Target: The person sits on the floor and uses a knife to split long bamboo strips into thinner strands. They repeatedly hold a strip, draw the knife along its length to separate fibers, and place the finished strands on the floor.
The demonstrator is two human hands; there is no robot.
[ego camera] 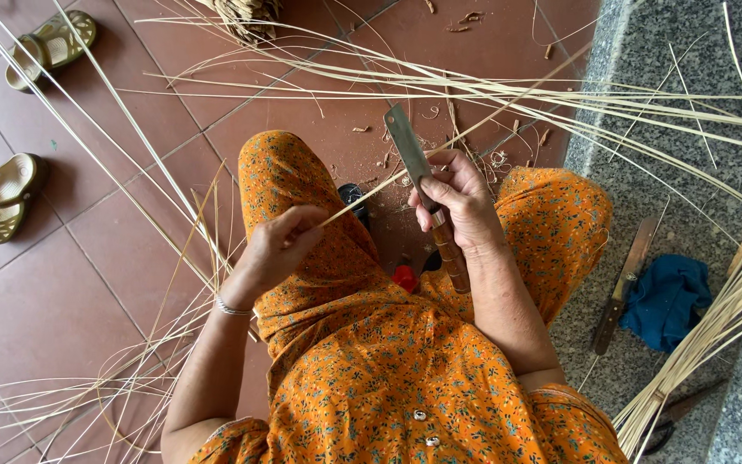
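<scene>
Right hand gripping knife, fingers wrapping handle; left hand fingers pinching thin bamboo strip crossing blade.

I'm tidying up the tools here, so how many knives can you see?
2. One knife is in the right hand; a second knife lies on the granite step beside the blue cloth. Others may be hidden.
</scene>
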